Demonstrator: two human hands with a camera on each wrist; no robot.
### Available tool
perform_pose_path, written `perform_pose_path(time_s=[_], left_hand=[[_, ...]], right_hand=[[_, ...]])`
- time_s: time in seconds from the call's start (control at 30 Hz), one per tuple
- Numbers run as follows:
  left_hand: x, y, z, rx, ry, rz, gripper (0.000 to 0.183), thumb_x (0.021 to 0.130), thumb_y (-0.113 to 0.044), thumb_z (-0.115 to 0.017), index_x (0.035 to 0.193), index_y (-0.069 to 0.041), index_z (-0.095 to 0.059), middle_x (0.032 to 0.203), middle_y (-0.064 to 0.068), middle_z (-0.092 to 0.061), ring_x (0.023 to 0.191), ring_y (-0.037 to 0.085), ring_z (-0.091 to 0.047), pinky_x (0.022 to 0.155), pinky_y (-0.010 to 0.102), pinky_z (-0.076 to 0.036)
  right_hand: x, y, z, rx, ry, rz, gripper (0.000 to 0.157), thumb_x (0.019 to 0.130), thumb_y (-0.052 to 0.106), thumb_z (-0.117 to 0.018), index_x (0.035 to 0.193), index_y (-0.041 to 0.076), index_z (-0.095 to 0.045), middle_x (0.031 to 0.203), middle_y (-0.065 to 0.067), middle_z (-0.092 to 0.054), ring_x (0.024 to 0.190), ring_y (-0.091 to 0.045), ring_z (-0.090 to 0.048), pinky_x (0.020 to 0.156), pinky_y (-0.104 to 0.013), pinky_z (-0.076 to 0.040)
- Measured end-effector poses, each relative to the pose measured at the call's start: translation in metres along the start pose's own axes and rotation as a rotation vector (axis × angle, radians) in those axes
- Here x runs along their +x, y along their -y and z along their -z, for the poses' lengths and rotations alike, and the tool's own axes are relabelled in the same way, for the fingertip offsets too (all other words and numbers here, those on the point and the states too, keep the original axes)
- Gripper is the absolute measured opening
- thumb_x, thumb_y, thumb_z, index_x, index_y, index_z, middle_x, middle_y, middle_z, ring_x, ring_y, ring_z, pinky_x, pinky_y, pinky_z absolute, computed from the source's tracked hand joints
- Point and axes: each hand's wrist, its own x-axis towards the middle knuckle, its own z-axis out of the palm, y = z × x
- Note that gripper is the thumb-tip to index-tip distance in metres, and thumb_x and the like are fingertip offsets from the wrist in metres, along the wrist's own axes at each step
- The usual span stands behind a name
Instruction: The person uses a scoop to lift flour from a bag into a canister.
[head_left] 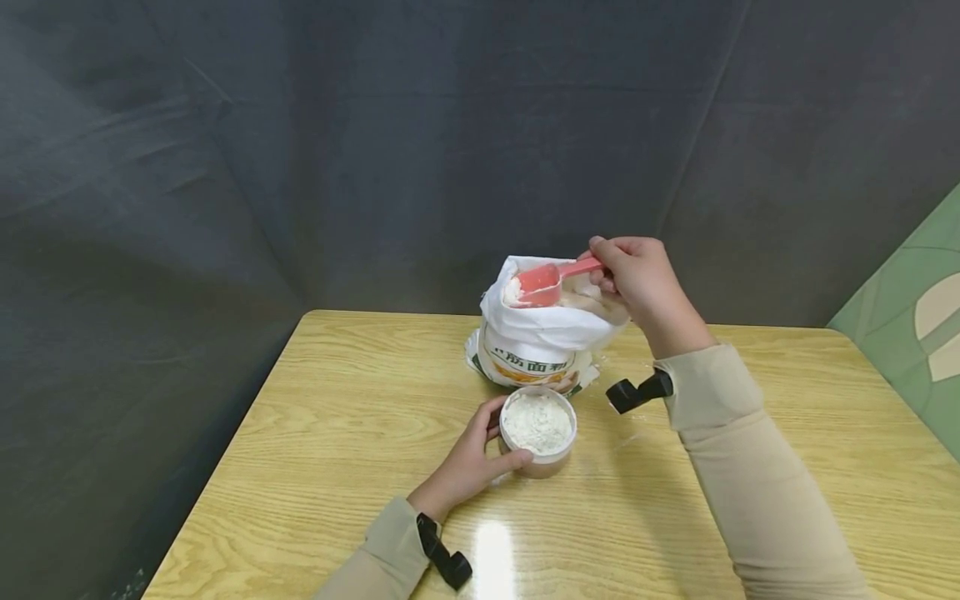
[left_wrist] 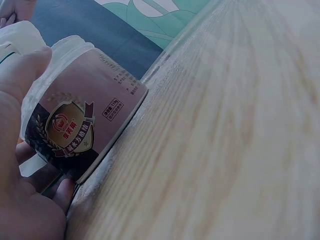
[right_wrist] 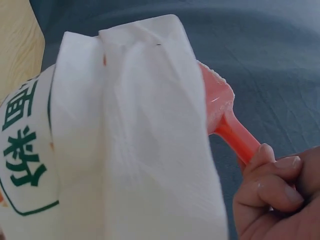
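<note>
My right hand [head_left: 637,271] pinches the handle of a red scoop [head_left: 542,283] at the open mouth of a white flour bag [head_left: 543,333]. White powder clings to the scoop's tip and edges. In the right wrist view, the raised bag rim [right_wrist: 140,140] hides part of the scoop [right_wrist: 240,135]. In front of the bag, a small round jar [head_left: 546,468] stands on the table, filled close to its rim with white flour [head_left: 536,423]. My left hand [head_left: 468,458] grips this jar from the left, thumb at the near side. A pink label with a dark crest [left_wrist: 70,127] shows on it.
A wood-grain table [head_left: 360,400] carries the bag and jar, with traces of powder near the bag. Behind it hangs a dark curtain [head_left: 420,150]. A green patterned panel [head_left: 911,333] borders the right side. Both wrists wear black straps.
</note>
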Motion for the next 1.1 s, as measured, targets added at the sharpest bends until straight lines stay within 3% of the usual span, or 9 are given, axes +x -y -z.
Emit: perform_pose_path(time_s=[0.47,0.9,1.1], left_hand=[[0.001,0.001,0.002,0.005,0.001,-0.012,0.082,0.090,-0.034,-0.079,0.154,-0.012,-0.032,0.154,0.009,-0.040,0.140,0.022,-0.041,0.117,0.039,-0.037],[0.000,0.002,0.002,0.004,0.003,-0.005,0.082,0.091,-0.032,-0.079,0.155,-0.013,-0.031,0.154,0.009,-0.040,0.140,0.021,-0.041,0.116,0.039,-0.037],[0.000,0.001,0.004,0.014,0.000,-0.003,0.083,0.090,-0.034,-0.079,0.155,-0.013,-0.031,0.153,0.009,-0.041,0.140,0.021,-0.041,0.116,0.039,-0.037]], right_hand=[[-0.013,0.004,0.015,0.237,-0.020,0.045,0.034,0.104,0.031,-0.059,0.090,0.004,-0.072,0.062,0.000,-0.055,0.049,-0.010,-0.040,0.045,-0.022,-0.031],[-0.031,0.008,0.026,0.362,-0.032,0.115,0.034,0.101,0.030,-0.064,0.085,0.002,-0.074,0.057,-0.001,-0.053,0.045,-0.013,-0.034,0.042,-0.026,-0.022],[-0.044,0.001,0.027,0.376,-0.027,0.114,0.035,0.101,0.030,-0.064,0.083,0.001,-0.073,0.057,-0.001,-0.052,0.045,-0.013,-0.036,0.041,-0.023,-0.026]])
